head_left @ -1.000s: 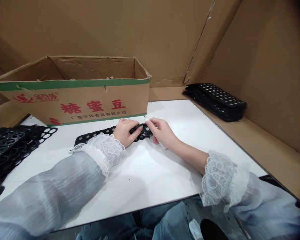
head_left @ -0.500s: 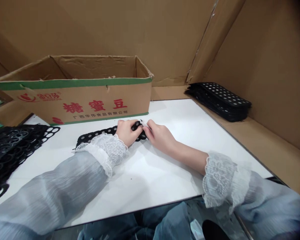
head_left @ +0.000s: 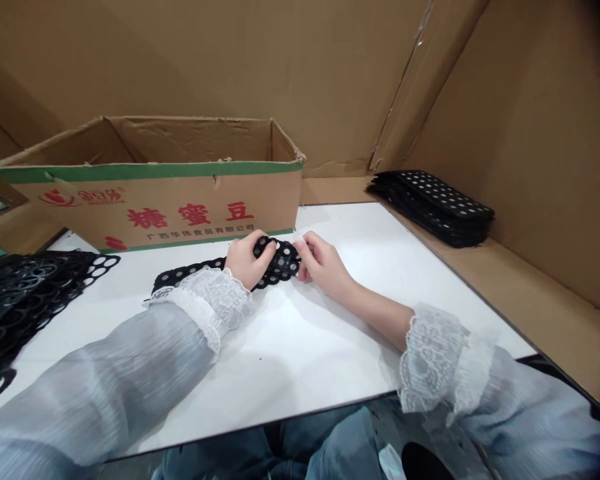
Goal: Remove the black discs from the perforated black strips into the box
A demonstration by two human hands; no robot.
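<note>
A black perforated piece (head_left: 283, 261) with rows of round holes lies on the white table, in front of the cardboard box. My left hand (head_left: 247, 261) grips it near its right part, the thumb on top and fingers behind. The strip's left end extends past my left wrist, partly behind the lace cuff. At its right end, my right hand (head_left: 323, 263) is closed in a pinch, fingertips touching the edge. A small white slender tool (head_left: 297, 235) pokes out above the right thumb; most of it is hidden in the hand, and its exact kind is unclear.
The open cardboard box (head_left: 180, 200) stands behind my hands. A heap of black ring-patterned mesh (head_left: 25, 300) lies on the left. Toward the back right, a stack of black dotted pieces (head_left: 435, 203) rests on cardboard. Cardboard walls (head_left: 545, 133) rise at the back and right.
My right hand moved left against my left hand with the white tool's dark tip showing, then drew back right. More of the black piece's right end now shows between the hands.
</note>
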